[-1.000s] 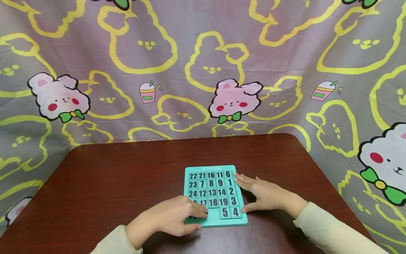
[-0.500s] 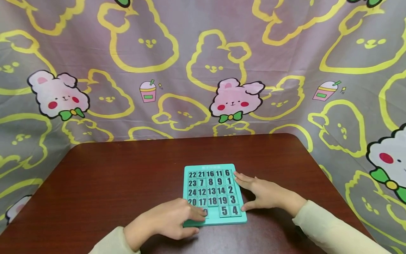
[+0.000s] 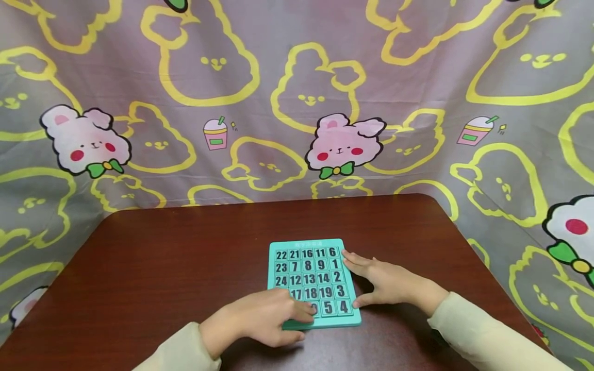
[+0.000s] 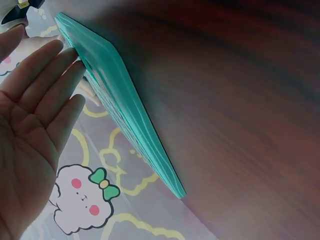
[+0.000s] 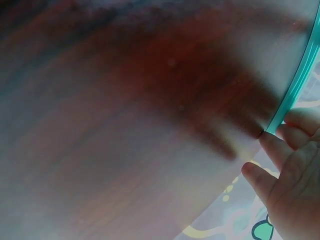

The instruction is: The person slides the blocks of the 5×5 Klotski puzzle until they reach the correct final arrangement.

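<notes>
A turquoise number slide puzzle lies on the table, its numbered tiles in rows. Over its lower left part is my left hand, fingers extended, fingertips on a bottom-row tile whose visible digit is 0, right beside the 5 tile. That hand hides the lower left tiles. My right hand rests along the board's right edge, fingers near the upper corner and thumb by the 4 tile. The left wrist view shows the left palm with straight fingers beside the puzzle's side.
The dark brown table stretches to both sides and behind the puzzle. A grey curtain with yellow outlines and rabbit faces hangs close behind it and at both sides.
My left hand has slid right along the bottom row, and the tile ending in 0 has moved right into the gap beside the 5. My right hand stays at the board's edge.
</notes>
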Action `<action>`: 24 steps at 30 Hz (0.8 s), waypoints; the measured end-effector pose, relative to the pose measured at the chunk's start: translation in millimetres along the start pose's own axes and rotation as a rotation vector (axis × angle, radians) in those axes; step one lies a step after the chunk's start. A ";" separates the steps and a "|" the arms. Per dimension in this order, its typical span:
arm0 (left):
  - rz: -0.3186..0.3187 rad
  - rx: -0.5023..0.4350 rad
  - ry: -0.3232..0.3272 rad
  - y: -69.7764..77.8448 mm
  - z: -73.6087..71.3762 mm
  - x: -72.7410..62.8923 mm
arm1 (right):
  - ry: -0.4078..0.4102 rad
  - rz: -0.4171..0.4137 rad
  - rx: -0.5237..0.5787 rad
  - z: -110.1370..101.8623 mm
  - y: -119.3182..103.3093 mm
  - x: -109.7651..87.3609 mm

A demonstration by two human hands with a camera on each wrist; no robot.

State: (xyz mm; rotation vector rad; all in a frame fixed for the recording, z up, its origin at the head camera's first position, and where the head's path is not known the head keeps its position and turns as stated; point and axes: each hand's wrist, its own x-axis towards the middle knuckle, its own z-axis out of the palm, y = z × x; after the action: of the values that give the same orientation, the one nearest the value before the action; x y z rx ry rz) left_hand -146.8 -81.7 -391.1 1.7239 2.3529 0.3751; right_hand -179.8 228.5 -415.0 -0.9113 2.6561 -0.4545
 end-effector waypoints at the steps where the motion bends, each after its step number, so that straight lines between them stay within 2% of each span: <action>1: -0.002 -0.003 -0.003 0.4 0.0 1.5 | -0.001 -0.003 -0.002 0.0 0.0 0.0; 7: -0.021 0.006 -0.007 2.5 -1.0 6.3 | -0.008 -0.014 -0.038 0.0 0.5 0.3; 12: 0.000 0.020 0.018 2.6 -1.1 0.1 | -0.010 -0.015 -0.064 -0.2 -0.5 0.4; 16: -0.007 0.027 0.069 0.4 -1.2 -14.7 | -0.003 -0.048 -0.096 -0.9 -2.4 -0.2; 24: -0.105 -0.014 0.112 -5.2 0.1 -51.6 | -0.025 -0.105 -0.062 0.2 -4.1 -1.8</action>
State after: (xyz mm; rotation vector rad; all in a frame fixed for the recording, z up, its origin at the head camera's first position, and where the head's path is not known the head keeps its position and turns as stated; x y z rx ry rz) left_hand -136.1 -132.4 -392.3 1.6044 2.5002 0.4814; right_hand -176.2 226.6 -413.3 -1.0715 2.6223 -0.3830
